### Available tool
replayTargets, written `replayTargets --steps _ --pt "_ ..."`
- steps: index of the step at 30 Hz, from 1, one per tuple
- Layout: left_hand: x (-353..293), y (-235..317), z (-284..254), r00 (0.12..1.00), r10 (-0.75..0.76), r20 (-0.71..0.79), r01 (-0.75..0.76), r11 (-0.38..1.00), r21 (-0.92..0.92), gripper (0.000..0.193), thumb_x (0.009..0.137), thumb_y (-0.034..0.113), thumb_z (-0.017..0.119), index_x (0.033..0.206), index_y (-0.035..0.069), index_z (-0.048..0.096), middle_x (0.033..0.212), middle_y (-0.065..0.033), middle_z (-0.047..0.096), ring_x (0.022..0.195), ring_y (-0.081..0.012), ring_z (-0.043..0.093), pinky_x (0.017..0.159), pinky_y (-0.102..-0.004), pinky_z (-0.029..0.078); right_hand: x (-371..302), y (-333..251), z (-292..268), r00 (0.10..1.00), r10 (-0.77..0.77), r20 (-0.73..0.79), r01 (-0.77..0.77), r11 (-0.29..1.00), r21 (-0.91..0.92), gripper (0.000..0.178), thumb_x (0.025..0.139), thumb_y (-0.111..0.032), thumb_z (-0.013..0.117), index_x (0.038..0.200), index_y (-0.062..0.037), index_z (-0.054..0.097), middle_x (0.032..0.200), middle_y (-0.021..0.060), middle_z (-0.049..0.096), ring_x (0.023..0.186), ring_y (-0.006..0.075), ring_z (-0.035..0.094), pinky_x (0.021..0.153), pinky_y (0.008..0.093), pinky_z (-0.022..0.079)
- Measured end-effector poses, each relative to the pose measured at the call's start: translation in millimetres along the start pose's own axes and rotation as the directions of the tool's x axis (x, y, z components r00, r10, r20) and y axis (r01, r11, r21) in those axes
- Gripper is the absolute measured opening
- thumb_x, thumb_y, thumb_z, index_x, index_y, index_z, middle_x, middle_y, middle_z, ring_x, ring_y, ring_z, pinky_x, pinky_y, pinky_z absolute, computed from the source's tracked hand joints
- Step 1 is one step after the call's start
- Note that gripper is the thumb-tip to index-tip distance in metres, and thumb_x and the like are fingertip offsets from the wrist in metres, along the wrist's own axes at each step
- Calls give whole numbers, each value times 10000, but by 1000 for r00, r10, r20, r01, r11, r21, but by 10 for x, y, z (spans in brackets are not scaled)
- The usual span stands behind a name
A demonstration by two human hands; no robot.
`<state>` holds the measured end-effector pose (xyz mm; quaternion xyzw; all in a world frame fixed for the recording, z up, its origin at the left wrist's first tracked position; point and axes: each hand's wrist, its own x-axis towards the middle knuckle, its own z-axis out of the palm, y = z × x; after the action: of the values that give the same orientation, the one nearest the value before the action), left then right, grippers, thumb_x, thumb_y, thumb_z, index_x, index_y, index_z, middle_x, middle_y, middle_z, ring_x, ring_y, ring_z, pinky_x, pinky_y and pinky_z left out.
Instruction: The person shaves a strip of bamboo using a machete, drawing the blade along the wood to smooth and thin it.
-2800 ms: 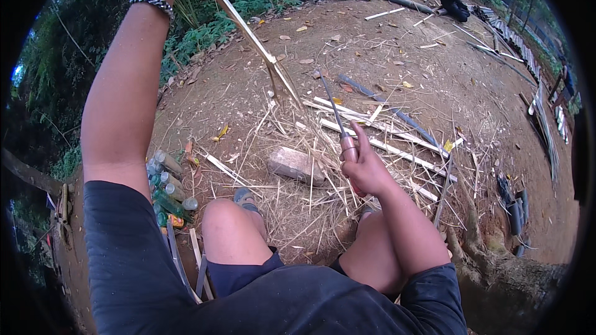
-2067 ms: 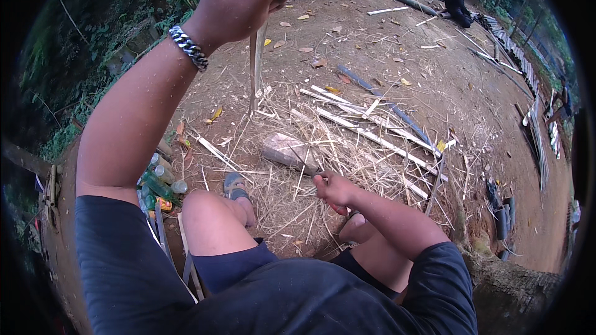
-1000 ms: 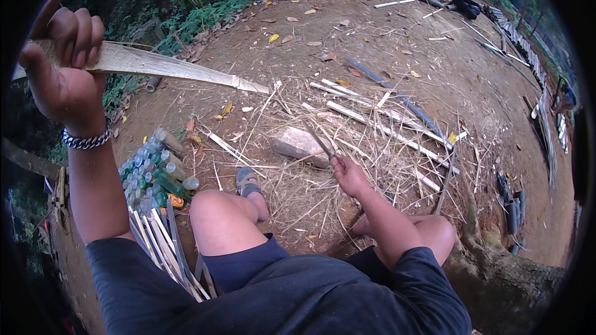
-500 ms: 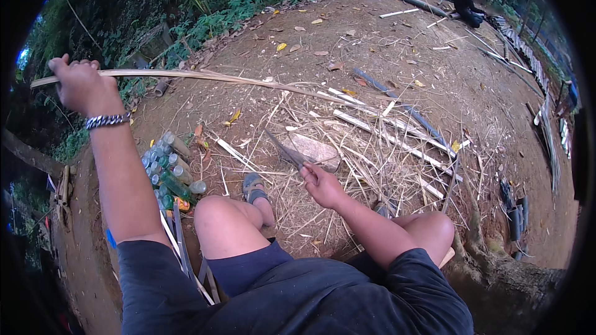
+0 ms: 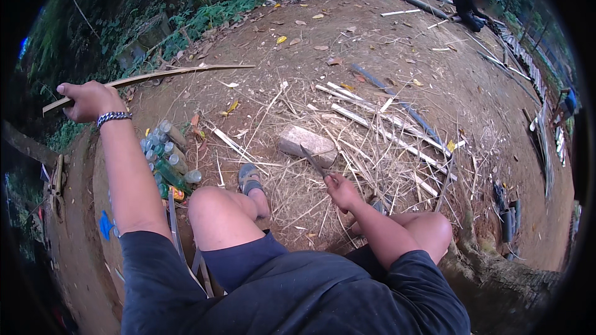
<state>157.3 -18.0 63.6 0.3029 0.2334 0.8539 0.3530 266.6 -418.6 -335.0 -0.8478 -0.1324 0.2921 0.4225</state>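
Out at the far left, my left hand point(image 5: 92, 102) is closed around one end of a long, thin bamboo strip point(image 5: 167, 73), whose other end reaches over the ground to the right and comes to a point. In my right hand point(image 5: 342, 192), in front of my body, is a knife point(image 5: 312, 160) with a dark narrow blade; the fingers wrap its handle, which is mostly hidden. The blade tip points up and left, over the edge of a short wooden block point(image 5: 305, 144) lying on the ground. Thin shavings point(image 5: 298, 201) surround the block.
Several glass bottles point(image 5: 175, 164) lie beside my left knee. Split bamboo pieces point(image 5: 391, 139) and a grey pipe point(image 5: 397, 102) lie ahead to the right. Tree roots point(image 5: 490, 260) rise at lower right. Another person point(image 5: 469, 11) crouches far off near long poles.
My left hand has come down a little, and the strip has swung away from the shavings, farther off and leftward. My right hand has shifted slightly right and down with the knife.
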Motion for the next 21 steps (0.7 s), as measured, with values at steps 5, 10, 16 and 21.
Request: replayTargets --steps 5,10,16,21 --pt "322 -320 -71 935 -32 354 39 999 -12 436 901 373 655 975 -33 516 737 -100 581 569 -191 557 509 -304 468 72 124 -18 991 60 -120 -51 996 77 494 973 -405 490 1271 -12 530 826 164 688 655 254 665 629 374 512" --pt "23 -1009 -547 874 -29 485 0 998 61 364 925 396 629 849 70 487 614 3 480 507 -86 471 455 -233 395 261 412 28 980 136 -146 -93 958 270 465 976 -372 503 1272 -12 516 714 112 644 497 194 597 461 354 467" --pt "-208 -926 -437 770 -150 620 229 972 -50 304 958 344 590 866 86 457 657 11 437 547 -78 439 487 -234 391 186 425 6 979 164 -119 -112 926 360 448 980 -341 507 1284 -12 493 737 96 632 487 177 574 403 336 427" --pt "-430 -775 -333 596 -133 792 396 906 -146 314 965 357 573 865 88 445 705 1 424 614 -123 442 611 -285 428 -19 79 -26 986 103 -134 -63 959 277 510 959 -383 534 1305 -10 493 731 94 627 507 178 582 423 327 440"
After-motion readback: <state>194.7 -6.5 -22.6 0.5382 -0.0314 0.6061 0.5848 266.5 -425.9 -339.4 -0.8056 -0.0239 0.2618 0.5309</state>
